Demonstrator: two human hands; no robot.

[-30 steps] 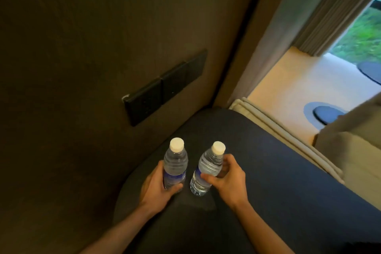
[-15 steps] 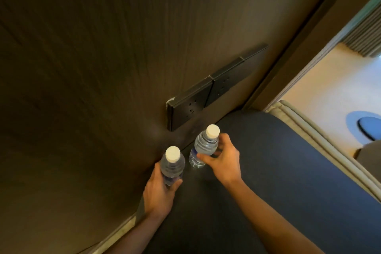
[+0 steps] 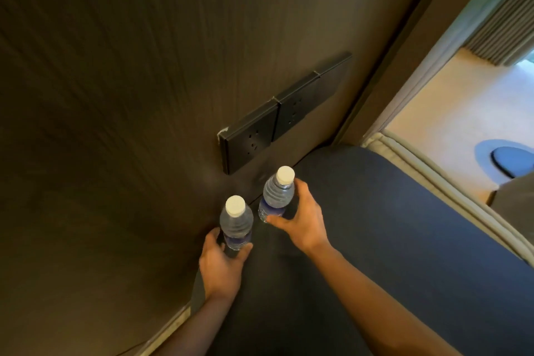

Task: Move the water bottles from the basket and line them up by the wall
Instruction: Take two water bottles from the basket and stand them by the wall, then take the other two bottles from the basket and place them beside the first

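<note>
Two clear water bottles with white caps and blue labels stand upright close to the dark wood wall (image 3: 115,124), on a dark tabletop (image 3: 375,240). My left hand (image 3: 222,263) wraps the lower part of the nearer bottle (image 3: 236,224). My right hand (image 3: 300,218) grips the farther bottle (image 3: 277,193), which stands below the socket panel. Both bottle bases sit at or near the wall's foot; contact with the surface is hard to tell. No basket is in view.
A black socket panel (image 3: 277,118) is mounted on the wall just above the bottles. A padded beige edge (image 3: 433,173) borders the dark surface on the right. Beyond it lie a pale floor and a blue round mat (image 3: 508,159).
Both hands carried the bottles forward from the middle of the dark surface to the wall, under the socket panel. The view shifted left and closer to the wall.
</note>
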